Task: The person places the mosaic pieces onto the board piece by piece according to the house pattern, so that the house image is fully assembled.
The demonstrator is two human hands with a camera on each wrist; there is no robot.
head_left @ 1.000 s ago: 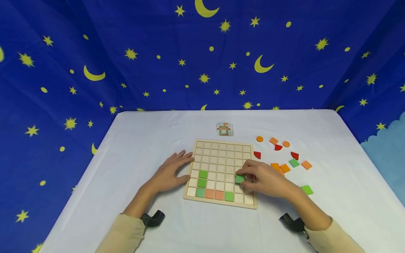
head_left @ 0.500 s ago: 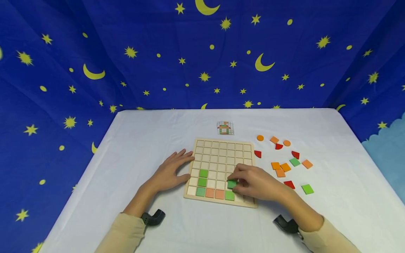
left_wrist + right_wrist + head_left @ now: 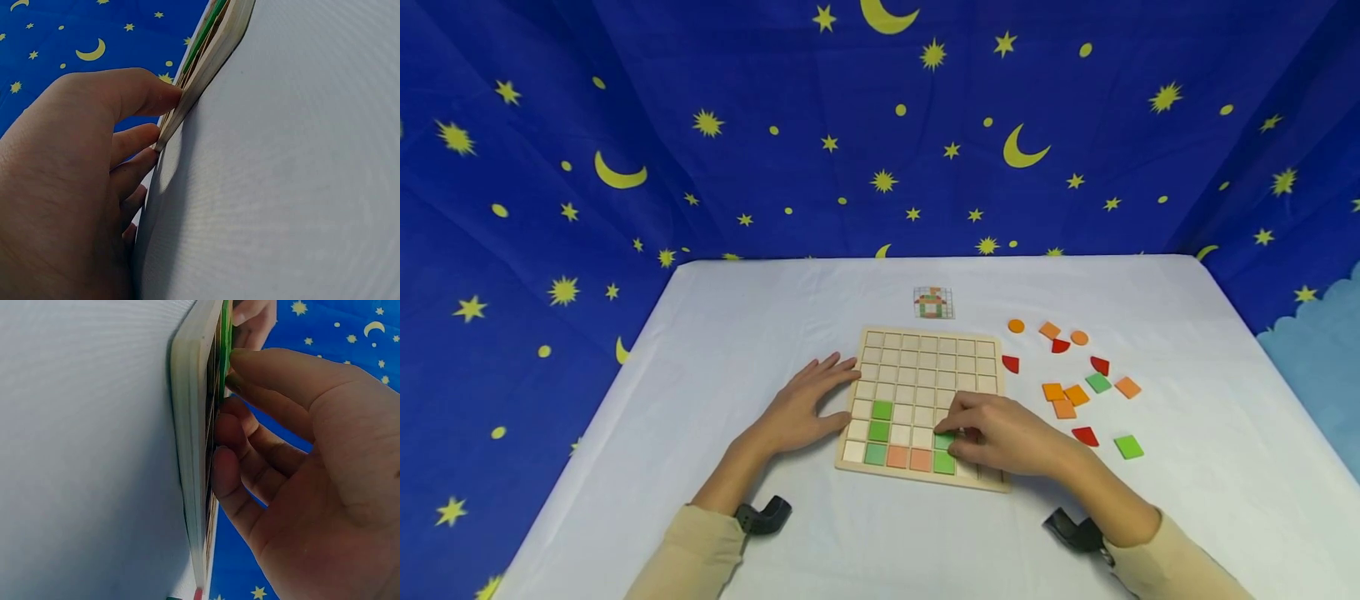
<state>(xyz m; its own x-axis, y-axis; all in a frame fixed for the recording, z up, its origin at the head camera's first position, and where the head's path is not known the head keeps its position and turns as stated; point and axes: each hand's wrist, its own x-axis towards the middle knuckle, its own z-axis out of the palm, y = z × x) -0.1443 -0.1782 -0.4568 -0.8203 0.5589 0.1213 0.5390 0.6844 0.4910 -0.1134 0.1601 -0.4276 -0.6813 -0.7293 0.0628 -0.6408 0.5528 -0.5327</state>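
A wooden grid board lies on the white table, with several green and orange-pink square tiles in its lower cells. My right hand pinches a green square tile over the cell just above the bottom row's right-hand green tile. Its fingers partly cover that tile. In the right wrist view the thumb and forefinger meet at a green edge, while the other fingertips are at the board's face. My left hand rests at the board's left side, fingers spread, thumb and fingertips touching the frame, as the left wrist view confirms.
Right of the board lie loose pieces: orange squares, orange discs, red quarter-circles and green squares. A small pattern card lies behind the board. A blue curtain with stars hangs beyond the table.
My right hand has moved left and slightly toward me with the green tile, from the right-hand columns to the cell above the bottom-row green tile. The left hand stays in place.
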